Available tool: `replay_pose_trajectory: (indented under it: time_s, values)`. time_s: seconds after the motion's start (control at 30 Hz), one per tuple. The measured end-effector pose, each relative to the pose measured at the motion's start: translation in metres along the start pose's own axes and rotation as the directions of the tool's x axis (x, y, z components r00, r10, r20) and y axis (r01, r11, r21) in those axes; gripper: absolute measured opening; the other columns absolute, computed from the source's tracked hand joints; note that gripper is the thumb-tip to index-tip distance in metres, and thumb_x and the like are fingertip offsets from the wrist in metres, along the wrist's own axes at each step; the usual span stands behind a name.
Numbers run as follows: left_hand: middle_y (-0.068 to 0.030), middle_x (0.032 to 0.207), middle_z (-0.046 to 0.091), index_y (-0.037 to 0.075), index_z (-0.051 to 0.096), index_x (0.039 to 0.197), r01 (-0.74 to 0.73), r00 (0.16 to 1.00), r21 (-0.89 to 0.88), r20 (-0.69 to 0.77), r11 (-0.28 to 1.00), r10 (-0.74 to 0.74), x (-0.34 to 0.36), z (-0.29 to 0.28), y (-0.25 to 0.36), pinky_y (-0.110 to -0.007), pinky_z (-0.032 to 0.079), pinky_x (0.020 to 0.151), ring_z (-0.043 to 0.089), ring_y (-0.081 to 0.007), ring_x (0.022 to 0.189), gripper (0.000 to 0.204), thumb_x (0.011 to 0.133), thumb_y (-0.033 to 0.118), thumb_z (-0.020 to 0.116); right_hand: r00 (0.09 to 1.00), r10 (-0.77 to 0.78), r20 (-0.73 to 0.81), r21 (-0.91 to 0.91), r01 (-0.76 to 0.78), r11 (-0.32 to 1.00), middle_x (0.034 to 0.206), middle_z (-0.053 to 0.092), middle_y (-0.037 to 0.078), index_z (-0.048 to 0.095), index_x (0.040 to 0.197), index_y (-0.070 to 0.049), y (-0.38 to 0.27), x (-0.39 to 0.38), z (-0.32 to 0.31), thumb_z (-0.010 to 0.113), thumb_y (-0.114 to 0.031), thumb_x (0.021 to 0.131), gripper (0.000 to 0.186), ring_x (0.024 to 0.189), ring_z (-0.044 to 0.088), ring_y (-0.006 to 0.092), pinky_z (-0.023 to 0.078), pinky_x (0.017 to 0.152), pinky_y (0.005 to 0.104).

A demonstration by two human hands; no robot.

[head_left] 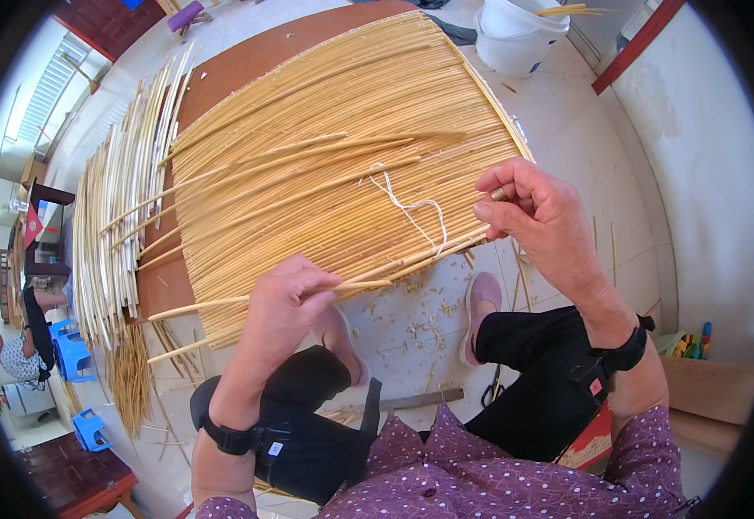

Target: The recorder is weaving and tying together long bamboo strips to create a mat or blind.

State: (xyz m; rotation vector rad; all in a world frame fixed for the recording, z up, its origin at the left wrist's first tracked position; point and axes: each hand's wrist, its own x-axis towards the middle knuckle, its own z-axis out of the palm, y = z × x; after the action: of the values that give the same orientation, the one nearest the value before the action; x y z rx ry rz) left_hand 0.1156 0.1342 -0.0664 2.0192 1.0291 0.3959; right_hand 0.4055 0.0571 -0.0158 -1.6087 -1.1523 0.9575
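Observation:
A large mat of yellow stalks (308, 203), laid side by side, lies before me on a brown board (212, 78). My left hand (282, 307) is closed around a long stalk (199, 306) at the mat's near edge; the stalk's cut end sticks out to the right past my fingers. Over the mat's near right corner is my right hand (537, 203), fingers curled and thumb near the index finger. A brass-coloured ring-like piece (499, 195) shows at its fingers; whatever else they pinch is too small to make out. White string (411, 208) lies looped on the mat between my hands.
Several loose stalks (282, 156) rest across the mat. Pale stalks (117, 208) are spread at the left, above a yellow bundle (130, 381). A white bucket (519, 39) stands at the far right. Cut bits (411, 320) and scissors (492, 389) lie on the floor; a person (22, 350) sits far left.

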Motion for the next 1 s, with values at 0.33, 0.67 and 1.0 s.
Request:
replay_pose_trajectory:
  time_s: [0.33, 0.67, 1.0]
  values:
    - [-0.0077, 0.080, 0.063, 0.001, 0.072, 0.093, -0.016, 1.000, 0.056, 0.005, 0.998, 0.016, 0.0001, -0.0001, 0.0022, -0.028, 0.048, 0.065, 0.062, -0.0192, 0.074, 0.017, 0.076, 0.000, 0.070, 0.999, -0.036, 0.026, -0.078, 0.038, 0.996, 0.070, 0.060, 0.002, 0.059, 0.097, 0.001, 0.0017, -0.0003, 0.0028, 0.066, -0.004, 0.087, 0.013, 0.062, 0.057, 0.0051, 0.046, 0.055, 0.0214]
    - [-0.0084, 0.079, 0.063, 0.001, 0.071, 0.094, -0.086, 0.996, 0.080, 0.010, 0.993, 0.085, -0.0008, -0.0001, 0.0017, -0.029, 0.047, 0.063, 0.061, -0.0196, 0.072, 0.016, 0.078, 0.001, 0.070, 0.997, -0.059, 0.039, -0.149, 0.064, 0.987, 0.067, 0.061, 0.003, 0.061, 0.094, 0.001, 0.0010, 0.0012, 0.0046, 0.066, -0.007, 0.087, 0.012, 0.059, 0.057, 0.0061, 0.045, 0.054, 0.0221]
    - [-0.0088, 0.075, 0.060, 0.000, 0.070, 0.095, -0.058, 0.998, 0.109, -0.003, 0.992, 0.059, 0.0001, 0.0022, 0.0030, -0.029, 0.046, 0.062, 0.060, -0.0196, 0.069, 0.016, 0.079, 0.003, 0.070, 0.996, -0.057, 0.070, -0.160, 0.068, 0.985, 0.067, 0.061, 0.003, 0.061, 0.093, 0.000, 0.0027, 0.0001, 0.0098, 0.067, -0.007, 0.086, 0.011, 0.058, 0.054, 0.0077, 0.043, 0.053, 0.0239]
